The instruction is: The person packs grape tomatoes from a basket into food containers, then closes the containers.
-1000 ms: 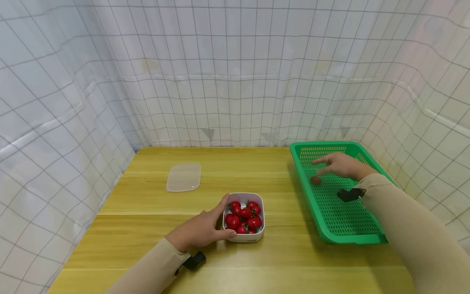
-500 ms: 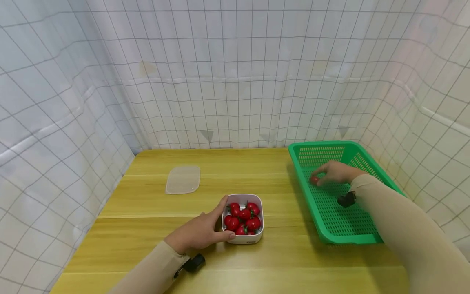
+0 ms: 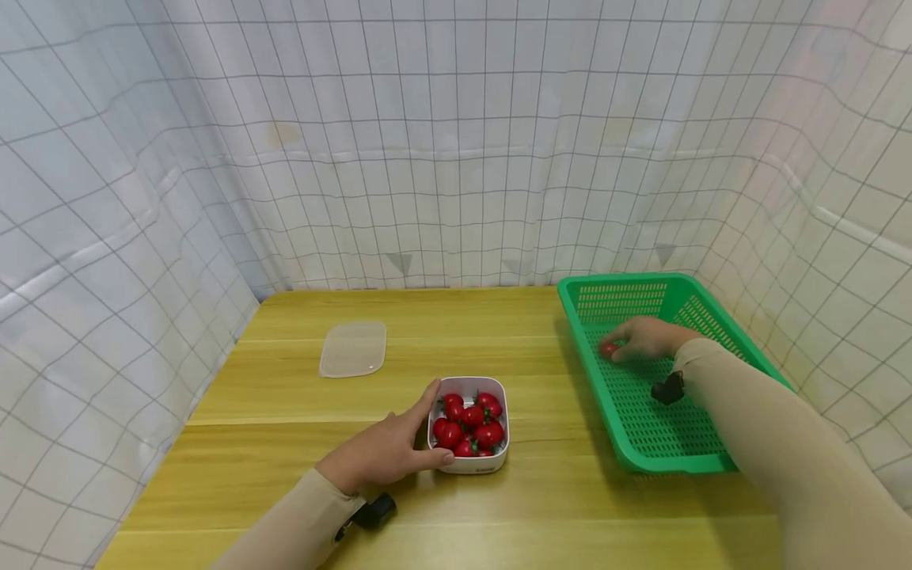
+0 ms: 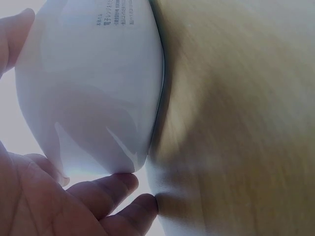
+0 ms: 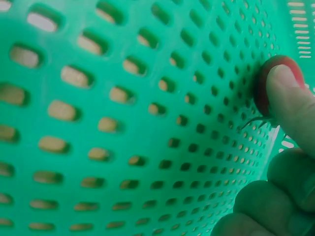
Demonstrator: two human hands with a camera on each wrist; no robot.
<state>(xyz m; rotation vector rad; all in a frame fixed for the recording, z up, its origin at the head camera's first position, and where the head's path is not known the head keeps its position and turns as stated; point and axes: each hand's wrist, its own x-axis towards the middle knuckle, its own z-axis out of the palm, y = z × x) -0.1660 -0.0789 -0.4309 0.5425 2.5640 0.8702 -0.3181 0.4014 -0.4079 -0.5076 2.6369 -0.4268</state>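
Observation:
My left hand (image 3: 385,449) holds the left side of a small white plastic container (image 3: 470,467), thumb at its near side and fingers at its far left. Several red cherry tomatoes (image 3: 473,417) with green stems lie inside. Down in the green basket (image 3: 620,439), my right hand (image 3: 647,339) pinches a single cherry tomato (image 3: 608,349) near the basket's left wall. The right wrist view shows the thumb pressed on this tomato (image 5: 291,66), with the other fingers curled. Low on the container's wall (image 4: 93,88), the left wrist view shows fingertips touching it.
A translucent flat lid (image 3: 353,349) lies at the back left of the wooden table (image 3: 285,412). White gridded curtains (image 3: 456,158) close off the back and both sides. The basket's raised rim (image 3: 594,380) stands between the right hand and the container.
My right hand has come down from above the basket floor and taken hold of the tomato there. The left hand stays at the container. The head view has shifted slightly.

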